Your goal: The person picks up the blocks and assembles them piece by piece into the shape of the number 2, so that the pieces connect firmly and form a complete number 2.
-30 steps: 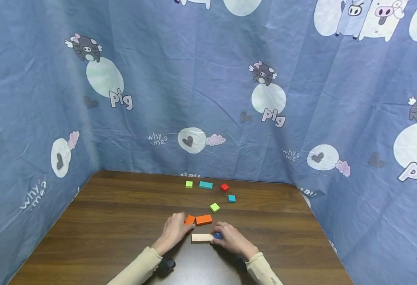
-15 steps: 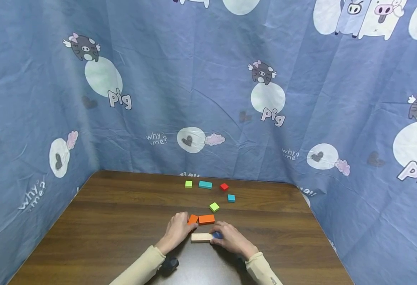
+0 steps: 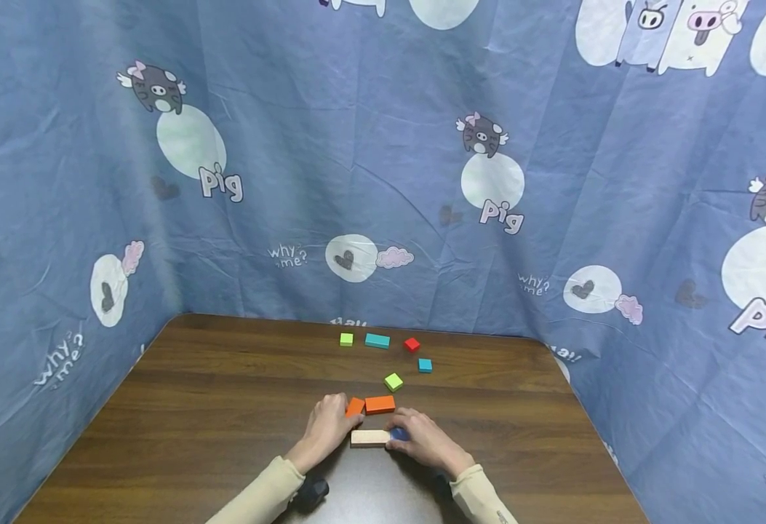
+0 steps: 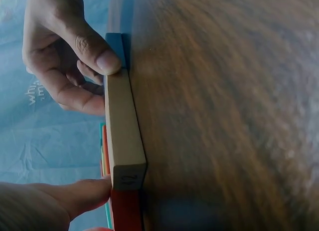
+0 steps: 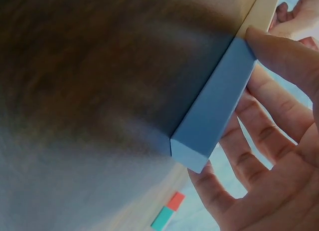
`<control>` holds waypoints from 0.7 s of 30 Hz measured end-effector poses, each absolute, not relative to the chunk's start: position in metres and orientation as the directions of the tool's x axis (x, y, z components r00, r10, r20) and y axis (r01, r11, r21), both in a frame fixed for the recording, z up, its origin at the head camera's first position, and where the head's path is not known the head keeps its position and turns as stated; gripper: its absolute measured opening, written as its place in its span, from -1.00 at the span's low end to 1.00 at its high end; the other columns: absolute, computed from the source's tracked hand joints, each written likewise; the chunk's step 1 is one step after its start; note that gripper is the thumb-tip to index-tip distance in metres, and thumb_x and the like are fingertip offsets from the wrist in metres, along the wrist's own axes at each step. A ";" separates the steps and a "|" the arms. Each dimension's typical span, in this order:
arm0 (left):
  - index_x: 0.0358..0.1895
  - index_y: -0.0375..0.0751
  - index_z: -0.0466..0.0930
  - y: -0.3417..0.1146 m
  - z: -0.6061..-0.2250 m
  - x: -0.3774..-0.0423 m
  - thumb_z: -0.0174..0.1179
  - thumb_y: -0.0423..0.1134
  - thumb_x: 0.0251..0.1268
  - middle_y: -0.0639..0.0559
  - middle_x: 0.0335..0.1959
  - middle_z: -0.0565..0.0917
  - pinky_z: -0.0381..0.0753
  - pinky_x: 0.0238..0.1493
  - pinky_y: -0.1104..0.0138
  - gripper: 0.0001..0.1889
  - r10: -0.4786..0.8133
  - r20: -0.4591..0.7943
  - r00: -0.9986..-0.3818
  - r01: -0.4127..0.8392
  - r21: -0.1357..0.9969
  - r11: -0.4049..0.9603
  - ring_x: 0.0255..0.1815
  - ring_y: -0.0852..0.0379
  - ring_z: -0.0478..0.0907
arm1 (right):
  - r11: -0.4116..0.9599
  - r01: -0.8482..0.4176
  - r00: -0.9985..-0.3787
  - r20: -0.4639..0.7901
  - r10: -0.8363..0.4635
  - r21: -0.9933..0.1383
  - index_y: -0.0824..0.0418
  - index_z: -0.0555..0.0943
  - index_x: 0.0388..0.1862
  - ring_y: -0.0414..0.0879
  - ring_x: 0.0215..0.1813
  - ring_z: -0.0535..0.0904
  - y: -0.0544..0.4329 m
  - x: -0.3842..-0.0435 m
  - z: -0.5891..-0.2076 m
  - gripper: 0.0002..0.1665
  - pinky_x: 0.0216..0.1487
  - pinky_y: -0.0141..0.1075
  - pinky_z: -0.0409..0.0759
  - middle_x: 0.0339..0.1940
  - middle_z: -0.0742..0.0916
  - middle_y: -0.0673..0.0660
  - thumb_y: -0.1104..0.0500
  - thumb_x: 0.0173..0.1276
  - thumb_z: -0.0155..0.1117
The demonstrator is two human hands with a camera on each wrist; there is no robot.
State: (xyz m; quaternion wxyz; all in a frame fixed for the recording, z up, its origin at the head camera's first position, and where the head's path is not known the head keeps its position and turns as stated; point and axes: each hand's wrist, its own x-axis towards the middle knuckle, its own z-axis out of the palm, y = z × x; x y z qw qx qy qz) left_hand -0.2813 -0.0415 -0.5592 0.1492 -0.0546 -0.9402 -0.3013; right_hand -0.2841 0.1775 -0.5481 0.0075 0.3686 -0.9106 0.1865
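Note:
In the head view, my left hand (image 3: 326,428) pinches a short orange block (image 3: 354,407) between thumb and fingers. One end of this block meets a longer orange block (image 3: 380,405) lying flat to its right. Just nearer to me lies a bar (image 3: 369,438) of plain wood at its left and blue (image 5: 214,99) at its right. My right hand (image 3: 423,438) grips it around the colour border, thumb on the near side, fingers behind. The thumb covers part of that border, so I cannot tell whether it is one piece or two blocks. Dark marks show on the wooden end (image 4: 130,178).
Farther back on the brown wooden table (image 3: 225,393) lie a lime block (image 3: 393,382), a small blue block (image 3: 425,365), a red block (image 3: 412,344), a teal block (image 3: 377,340) and another lime block (image 3: 346,339). A blue printed curtain (image 3: 383,189) hangs behind.
My left hand has shifted slightly right with the short orange block, and the longer orange block has slid right with it. My right hand and the wood-and-blue bar have stayed put.

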 end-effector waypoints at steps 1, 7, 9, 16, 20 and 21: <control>-0.66 -0.16 0.38 -0.042 -0.559 -0.281 0.47 -0.15 -0.09 0.15 -0.69 0.24 0.12 -0.63 0.34 -0.61 0.014 0.318 -0.948 0.196 0.549 0.812 -0.64 0.17 0.21 | 0.659 -0.674 -0.728 0.150 -0.669 -0.334 0.08 0.64 -0.08 -0.20 -0.02 0.57 0.178 -0.284 -0.548 -0.72 0.01 -0.24 0.52 -0.09 0.67 -0.05 0.02 0.27 0.35; -0.68 -0.12 0.34 -0.042 -0.558 -0.278 0.47 -0.14 -0.09 0.16 -0.70 0.23 0.11 -0.63 0.35 -0.59 0.017 0.311 -0.950 0.198 0.560 0.804 -0.65 0.18 0.20 | 0.658 -0.675 -0.727 0.147 -0.671 -0.334 0.09 0.64 -0.09 -0.19 -0.03 0.57 0.178 -0.285 -0.548 -0.72 0.01 -0.22 0.53 -0.08 0.67 -0.04 0.02 0.27 0.35; -0.67 -0.13 0.36 -0.041 -0.558 -0.277 0.48 -0.13 -0.09 0.16 -0.69 0.24 0.11 -0.63 0.35 -0.60 0.019 0.310 -0.950 0.199 0.562 0.803 -0.65 0.18 0.21 | 0.656 -0.677 -0.725 0.148 -0.673 -0.334 0.09 0.64 -0.10 -0.19 -0.04 0.57 0.178 -0.285 -0.548 -0.73 0.00 -0.23 0.54 -0.09 0.68 -0.04 0.03 0.27 0.35; -0.65 -0.15 0.38 -0.042 -0.559 -0.277 0.47 -0.14 -0.08 0.16 -0.68 0.25 0.11 -0.62 0.36 -0.61 0.014 0.292 -0.956 0.185 0.570 0.801 -0.63 0.18 0.20 | 0.640 -0.692 -0.711 0.162 -0.685 -0.332 0.09 0.64 -0.11 -0.21 -0.07 0.58 0.177 -0.285 -0.548 -0.74 -0.04 -0.27 0.54 -0.12 0.67 -0.05 0.03 0.27 0.35; -0.65 -0.16 0.39 -0.043 -0.559 -0.278 0.47 -0.14 -0.08 0.16 -0.67 0.24 0.11 -0.62 0.36 -0.62 0.014 0.282 -0.959 0.179 0.569 0.802 -0.63 0.19 0.20 | 0.638 -0.693 -0.709 0.161 -0.686 -0.336 0.10 0.64 -0.11 -0.22 -0.08 0.57 0.176 -0.284 -0.547 -0.74 -0.06 -0.28 0.55 -0.12 0.67 -0.05 0.05 0.26 0.36; -0.65 -0.16 0.39 -0.043 -0.559 -0.278 0.47 -0.14 -0.08 0.16 -0.67 0.24 0.10 -0.62 0.36 -0.62 0.015 0.281 -0.960 0.179 0.569 0.803 -0.62 0.19 0.20 | 0.639 -0.690 -0.711 0.158 -0.685 -0.338 0.10 0.64 -0.10 -0.22 -0.08 0.57 0.176 -0.284 -0.547 -0.74 -0.05 -0.28 0.55 -0.12 0.67 -0.05 0.05 0.26 0.36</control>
